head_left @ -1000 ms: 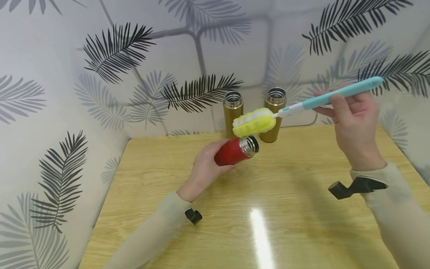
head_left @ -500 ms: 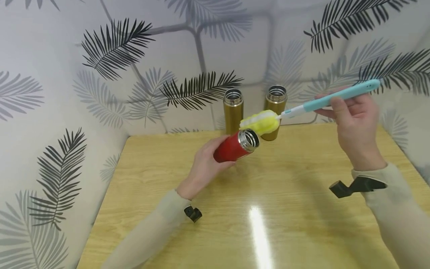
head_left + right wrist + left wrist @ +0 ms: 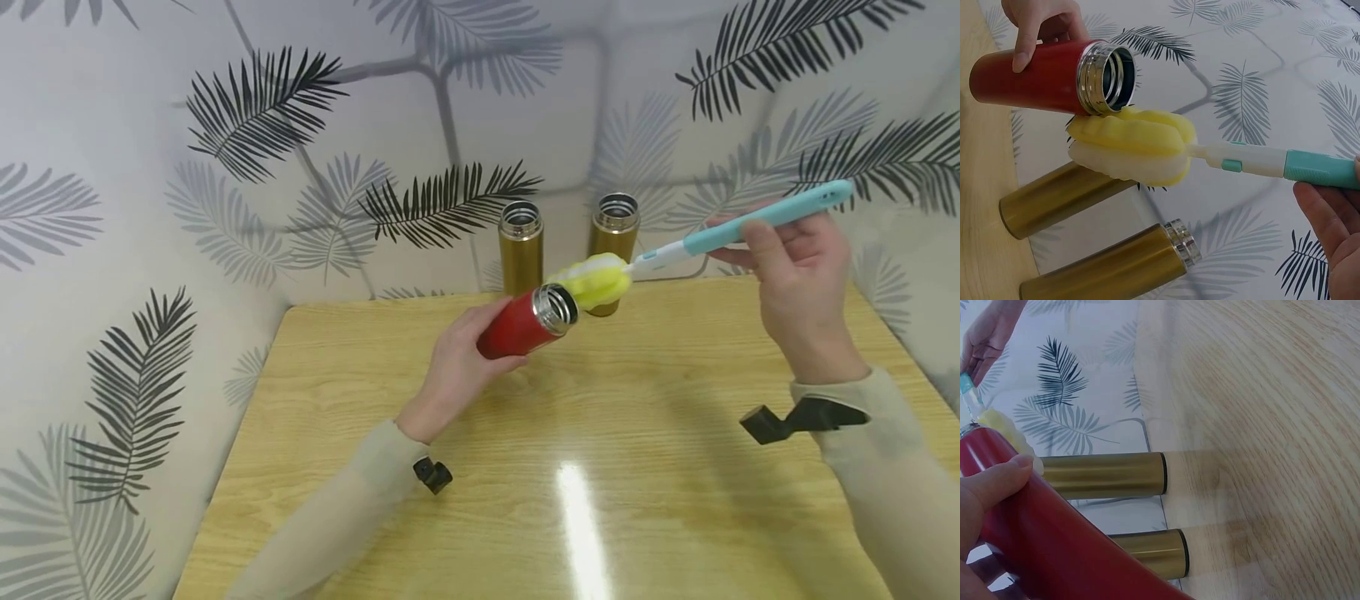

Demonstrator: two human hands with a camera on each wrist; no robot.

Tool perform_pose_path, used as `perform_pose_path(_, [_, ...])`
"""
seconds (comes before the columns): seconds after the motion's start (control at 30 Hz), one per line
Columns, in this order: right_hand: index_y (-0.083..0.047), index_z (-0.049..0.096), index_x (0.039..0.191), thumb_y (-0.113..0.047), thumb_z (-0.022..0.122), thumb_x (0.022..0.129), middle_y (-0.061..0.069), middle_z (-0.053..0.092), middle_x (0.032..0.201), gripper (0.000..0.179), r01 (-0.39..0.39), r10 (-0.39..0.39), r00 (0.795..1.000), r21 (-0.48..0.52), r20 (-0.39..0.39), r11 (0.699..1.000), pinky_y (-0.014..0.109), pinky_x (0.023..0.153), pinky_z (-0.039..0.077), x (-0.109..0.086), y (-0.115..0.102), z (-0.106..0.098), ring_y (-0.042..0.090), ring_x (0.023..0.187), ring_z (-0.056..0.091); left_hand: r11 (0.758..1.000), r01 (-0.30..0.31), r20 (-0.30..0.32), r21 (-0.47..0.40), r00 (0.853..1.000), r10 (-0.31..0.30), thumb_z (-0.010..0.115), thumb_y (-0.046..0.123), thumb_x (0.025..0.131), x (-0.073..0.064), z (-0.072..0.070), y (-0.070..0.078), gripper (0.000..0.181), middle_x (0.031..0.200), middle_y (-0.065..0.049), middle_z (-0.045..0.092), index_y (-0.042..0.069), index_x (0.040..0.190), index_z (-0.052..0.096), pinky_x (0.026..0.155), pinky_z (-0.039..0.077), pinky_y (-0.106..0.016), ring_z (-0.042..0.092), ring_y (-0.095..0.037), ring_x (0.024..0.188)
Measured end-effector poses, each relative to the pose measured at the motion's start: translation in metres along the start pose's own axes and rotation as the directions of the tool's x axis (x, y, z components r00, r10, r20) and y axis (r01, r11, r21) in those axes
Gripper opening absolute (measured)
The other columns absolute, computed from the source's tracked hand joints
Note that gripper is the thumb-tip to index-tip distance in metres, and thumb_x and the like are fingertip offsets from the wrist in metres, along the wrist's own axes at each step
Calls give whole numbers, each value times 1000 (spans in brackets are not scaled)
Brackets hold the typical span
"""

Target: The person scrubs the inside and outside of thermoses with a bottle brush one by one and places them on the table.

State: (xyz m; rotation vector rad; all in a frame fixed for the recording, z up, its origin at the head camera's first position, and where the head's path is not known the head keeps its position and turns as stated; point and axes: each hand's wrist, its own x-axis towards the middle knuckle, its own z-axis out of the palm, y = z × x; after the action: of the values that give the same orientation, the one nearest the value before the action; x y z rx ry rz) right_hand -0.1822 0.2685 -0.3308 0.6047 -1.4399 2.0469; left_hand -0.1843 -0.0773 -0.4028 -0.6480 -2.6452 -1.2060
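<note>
Over a pale wood-grain table (image 3: 675, 467), the left hand (image 3: 459, 357) grips a tilted red metal cylindrical bottle (image 3: 516, 328); the right hand (image 3: 802, 279) pinches a turquoise-and-white plastic brush (image 3: 701, 240), its yellow-and-white sponge head (image 3: 600, 283) beside the bottle's open rim (image 3: 546, 313). Two gold metal bottles (image 3: 522, 265) stand along the table's back edge; its near side spreads wide.

No text can be read, even on the brush handle (image 3: 797, 206).

The left grip (image 3: 459, 360) partly hides the red flask (image 3: 519, 327). Right of that grip, the brush (image 3: 693, 242) partly covers a gold flask (image 3: 615, 240).
</note>
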Motion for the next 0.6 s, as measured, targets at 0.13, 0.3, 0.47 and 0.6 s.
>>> perform_pose_path(0.13, [24,57,99,13,57,100,25,75,95,11,7,-7,1000,-8,-7,1000,39,81,62,1,0,0,32,96,76,1000,8,-10,2,1000,-8,93,18,80,1,1,0,78,140,-9,64,14,149,57,106,50,-49,61,-28,126])
perform_pose_path(0.3, [25,57,100,11,57,100,24,76,96,13,9,-9,1000,-37,-3,999,38,81,62,1,-1,0,31,95,76,999,50,-19,-7,999,-50,93,18,80,2,2,1,80,142,-10,63,15,151,56,106,50,-49,60,-29,127])
perform_pose_path(0.47, [25,58,103,12,58,99,23,77,96,14,10,-10,1000,-38,7,999,37,81,62,1,-1,-1,30,96,76,996,87,-25,-20,996,-87,93,18,80,3,3,0,80,141,-11,63,15,151,56,104,51,-51,60,-32,126])
perform_pose_path(0.6, [27,58,104,12,58,99,23,77,96,15,7,-6,1000,-50,5,999,36,81,62,0,-2,-1,29,96,77,995,99,-33,-22,994,-99,92,19,81,5,3,-2,78,141,-11,63,15,151,56,103,52,-49,60,-32,126])
